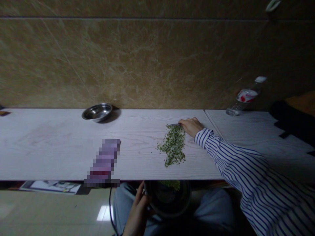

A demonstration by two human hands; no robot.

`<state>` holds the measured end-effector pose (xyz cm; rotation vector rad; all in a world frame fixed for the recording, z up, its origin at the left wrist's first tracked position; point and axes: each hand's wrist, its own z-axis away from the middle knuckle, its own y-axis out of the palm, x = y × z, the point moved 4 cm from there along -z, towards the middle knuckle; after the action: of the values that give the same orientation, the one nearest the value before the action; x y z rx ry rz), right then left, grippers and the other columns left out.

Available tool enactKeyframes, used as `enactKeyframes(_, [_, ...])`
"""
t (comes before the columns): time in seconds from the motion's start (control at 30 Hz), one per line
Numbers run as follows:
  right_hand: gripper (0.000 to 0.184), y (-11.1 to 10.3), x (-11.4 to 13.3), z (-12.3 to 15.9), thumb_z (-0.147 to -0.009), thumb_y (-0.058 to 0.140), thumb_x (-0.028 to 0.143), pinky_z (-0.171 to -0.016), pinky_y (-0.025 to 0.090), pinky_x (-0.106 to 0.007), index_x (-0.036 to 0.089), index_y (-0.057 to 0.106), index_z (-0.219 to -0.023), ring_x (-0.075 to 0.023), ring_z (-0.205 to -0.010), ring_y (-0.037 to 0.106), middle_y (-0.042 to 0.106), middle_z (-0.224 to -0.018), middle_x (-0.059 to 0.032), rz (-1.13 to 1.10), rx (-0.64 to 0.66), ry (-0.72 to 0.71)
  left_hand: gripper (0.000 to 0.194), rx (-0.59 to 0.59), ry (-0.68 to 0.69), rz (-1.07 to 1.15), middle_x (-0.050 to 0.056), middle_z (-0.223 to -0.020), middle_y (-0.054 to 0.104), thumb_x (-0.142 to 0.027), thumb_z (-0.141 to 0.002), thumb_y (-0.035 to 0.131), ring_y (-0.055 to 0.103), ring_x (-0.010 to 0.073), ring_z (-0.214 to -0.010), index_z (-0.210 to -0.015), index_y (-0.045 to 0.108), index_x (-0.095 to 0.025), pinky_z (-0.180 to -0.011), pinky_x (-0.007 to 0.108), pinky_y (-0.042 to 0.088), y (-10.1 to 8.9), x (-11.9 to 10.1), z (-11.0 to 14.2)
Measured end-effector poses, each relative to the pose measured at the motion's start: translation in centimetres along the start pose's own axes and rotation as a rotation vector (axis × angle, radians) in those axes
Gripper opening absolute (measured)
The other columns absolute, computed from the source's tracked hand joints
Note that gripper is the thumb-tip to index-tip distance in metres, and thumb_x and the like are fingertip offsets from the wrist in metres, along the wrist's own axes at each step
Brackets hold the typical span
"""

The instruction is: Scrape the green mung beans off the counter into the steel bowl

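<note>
A loose pile of small green beans [173, 146] lies on the pale wooden table [61, 147]. My right hand [190, 126], in a blue-striped sleeve, rests at the far end of the pile and is closed on a thin flat tool [173, 125]. My left hand [139, 206] grips the rim of a dark metal bowl [167, 198] held below the table's near edge, above my lap. Some green beans lie inside that bowl.
An empty steel bowl [96, 112] stands at the back of the table by the brown marble wall. A plastic water bottle [244, 96] leans at the back right. A blurred purple object [104, 162] lies near the front edge. Dark items sit far right.
</note>
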<state>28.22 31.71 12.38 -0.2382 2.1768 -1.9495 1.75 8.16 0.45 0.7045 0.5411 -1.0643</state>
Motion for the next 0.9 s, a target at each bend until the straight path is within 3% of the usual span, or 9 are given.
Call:
enactKeyframes(0.27, [0.029, -0.5, 1.9, 4.4, -0.095, 0.044, 0.016, -0.083, 0.032, -0.033, 0.022, 0.066, -0.114, -0.0194, -0.095, 0.065, 0.074, -0.097, -0.0071, -0.029, -0.011, -0.077, 0.076, 0.047, -0.003, -0.030, 0.008, -0.128, 0.063, -0.030, -0.068, 0.061, 0.060, 0.0264, -0.098, -0.142, 0.045, -0.027, -0.057, 0.028, 0.041, 0.4, 0.3, 0.3])
enactKeyframes(0.5, [0.031, -1.2, 4.2, 7.5, -0.093, 0.046, 0.011, -0.084, 0.033, -0.033, 0.021, 0.066, -0.114, -0.0195, -0.099, 0.064, 0.074, -0.102, -0.0076, -0.097, -0.060, -0.152, 0.073, 0.062, -0.009, -0.009, 0.008, -0.131, 0.061, -0.032, -0.069, 0.062, 0.059, 0.0277, -0.108, -0.140, 0.046, -0.029, -0.066, 0.030, 0.046, 0.9, 0.3, 0.6])
enactKeyframes(0.67, [0.030, -1.6, 5.1, 9.7, -0.092, 0.046, 0.011, -0.084, 0.035, -0.033, 0.020, 0.067, -0.112, -0.0195, -0.098, 0.065, 0.074, -0.102, -0.0083, -0.152, -0.141, -0.226, 0.075, 0.070, -0.024, -0.035, 0.007, -0.131, 0.062, -0.032, -0.070, 0.060, 0.057, 0.0273, -0.109, -0.142, 0.043, -0.027, -0.062, 0.028, 0.044, 1.3, 0.1, 0.9])
enactKeyframes(0.77, [0.030, -2.0, 3.4, 9.4, -0.093, 0.045, 0.015, -0.084, 0.037, -0.033, 0.021, 0.067, -0.113, -0.0198, -0.094, 0.066, 0.075, -0.101, -0.0083, -0.155, -0.173, -0.149, 0.076, 0.058, -0.039, -0.042, 0.006, -0.129, 0.064, -0.033, -0.068, 0.062, 0.056, 0.0284, -0.112, -0.141, 0.045, -0.028, -0.061, 0.028, 0.044, 1.4, 0.2, 0.9])
enactKeyframes(0.9, [0.032, -2.0, -1.9, 6.8, -0.095, 0.043, 0.022, -0.084, 0.042, -0.031, 0.022, 0.065, -0.119, -0.0204, -0.096, 0.066, 0.074, -0.107, -0.0074, -0.087, -0.133, 0.173, 0.076, 0.081, -0.027, -0.028, 0.008, -0.130, 0.063, -0.033, -0.069, 0.063, 0.058, 0.0296, -0.111, -0.142, 0.045, -0.027, -0.061, 0.028, 0.044, 1.3, 0.7, 0.7])
